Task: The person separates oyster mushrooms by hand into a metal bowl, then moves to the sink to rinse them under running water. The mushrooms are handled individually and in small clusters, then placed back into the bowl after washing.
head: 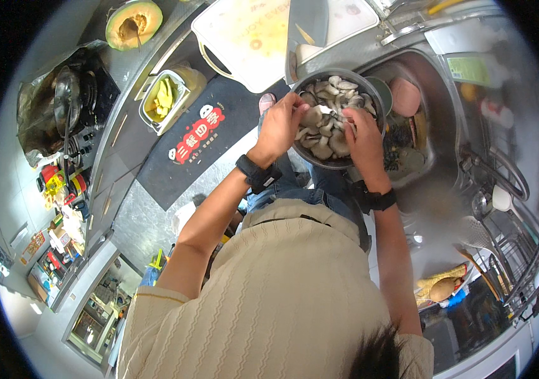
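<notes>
A round grey metal pot (331,166) full of oyster mushrooms (338,143) sits at the sink's edge, in front of my body. My left hand (280,124) reaches over its left rim, thumb and fingertips pinching a grey oyster mushroom (311,116) with a pale torn edge. On the opposite side, my right hand (365,139) is over the mushrooms with its fingers bent. Its fingertips are close to the pinched mushroom, and whether they grip a piece is hidden. Both wrists wear black bands.
Beyond the pot, a large knife (308,23) lies across white cutting boards (238,35). The sink (433,76) holds a pink round item (405,97). A faucet (497,170) and utensils stand right. Leftward are a bin (182,102), a halved melon (133,26) and a wok (67,94).
</notes>
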A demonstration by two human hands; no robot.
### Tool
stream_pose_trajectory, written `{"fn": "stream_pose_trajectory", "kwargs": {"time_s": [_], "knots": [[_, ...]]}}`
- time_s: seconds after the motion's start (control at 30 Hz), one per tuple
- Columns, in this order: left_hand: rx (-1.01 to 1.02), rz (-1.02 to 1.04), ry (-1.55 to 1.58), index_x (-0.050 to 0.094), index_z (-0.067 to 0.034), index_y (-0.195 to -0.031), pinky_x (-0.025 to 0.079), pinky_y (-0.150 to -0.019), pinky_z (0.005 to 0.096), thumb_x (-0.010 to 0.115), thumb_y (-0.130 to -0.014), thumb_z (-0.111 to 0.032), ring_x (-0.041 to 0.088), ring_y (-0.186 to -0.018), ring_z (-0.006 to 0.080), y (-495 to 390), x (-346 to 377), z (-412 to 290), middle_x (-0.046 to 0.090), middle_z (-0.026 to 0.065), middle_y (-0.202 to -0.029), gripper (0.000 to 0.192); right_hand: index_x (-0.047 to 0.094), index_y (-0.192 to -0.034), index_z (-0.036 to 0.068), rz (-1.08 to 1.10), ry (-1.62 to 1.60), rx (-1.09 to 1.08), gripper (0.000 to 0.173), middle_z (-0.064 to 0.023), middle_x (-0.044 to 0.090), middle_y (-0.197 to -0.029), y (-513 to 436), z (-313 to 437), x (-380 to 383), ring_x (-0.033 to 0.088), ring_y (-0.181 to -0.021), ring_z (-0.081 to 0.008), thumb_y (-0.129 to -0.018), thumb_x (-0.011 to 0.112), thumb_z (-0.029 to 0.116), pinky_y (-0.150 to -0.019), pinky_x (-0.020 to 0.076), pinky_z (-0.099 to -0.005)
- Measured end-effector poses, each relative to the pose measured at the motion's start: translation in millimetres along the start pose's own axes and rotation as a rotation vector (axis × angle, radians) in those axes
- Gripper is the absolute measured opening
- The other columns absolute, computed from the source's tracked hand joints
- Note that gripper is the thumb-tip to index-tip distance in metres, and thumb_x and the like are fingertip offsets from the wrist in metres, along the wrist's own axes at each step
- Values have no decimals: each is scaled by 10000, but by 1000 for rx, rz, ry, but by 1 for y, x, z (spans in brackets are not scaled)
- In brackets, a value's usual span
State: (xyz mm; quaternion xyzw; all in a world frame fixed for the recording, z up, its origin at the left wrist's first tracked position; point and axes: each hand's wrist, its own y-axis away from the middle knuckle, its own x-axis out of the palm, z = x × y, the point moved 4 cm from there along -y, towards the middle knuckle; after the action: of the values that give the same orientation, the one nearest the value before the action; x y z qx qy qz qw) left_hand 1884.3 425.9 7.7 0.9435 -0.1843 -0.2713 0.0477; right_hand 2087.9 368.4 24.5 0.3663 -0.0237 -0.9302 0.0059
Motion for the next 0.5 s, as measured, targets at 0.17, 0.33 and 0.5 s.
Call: {"fn": "stream_pose_trajectory", "kwargs": {"time_s": [0.17, 0.33, 0.5], "knots": [[-75, 160, 244, 622, 16, -1101, 504, -745, 331, 600, -1083, -236, 594, -834, 144, -11, 14, 3, 646, 88, -868, 254, 627, -1275, 43, 13, -292, 24, 352, -167, 650, -1186, -9, 11, 4, 632, -1089, -371, -931, 691, 78, -942, 512, -430], [-145, 149, 528, 644, 23, -1098, 536, -746, 371, 647, -1040, -192, 683, -795, 257, -21, 24, 8, 698, 182, -896, 223, 678, -1190, 48, 63, -282, 121, 276, -163, 631, -1117, -18, -12, 11, 639, -1010, -358, -915, 703, 60, -870, 525, -421], [67, 199, 100, 667, -30, -1101, 557, -773, 419, 723, -944, -141, 719, -850, 332, -12, 12, 2, 729, 152, -980, 201, 686, -1118, 48, -106, -144, 121, 219, -156, 605, -1067, -11, -33, 2, 646, -945, -341, -901, 719, 48, -794, 531, -415]]}}
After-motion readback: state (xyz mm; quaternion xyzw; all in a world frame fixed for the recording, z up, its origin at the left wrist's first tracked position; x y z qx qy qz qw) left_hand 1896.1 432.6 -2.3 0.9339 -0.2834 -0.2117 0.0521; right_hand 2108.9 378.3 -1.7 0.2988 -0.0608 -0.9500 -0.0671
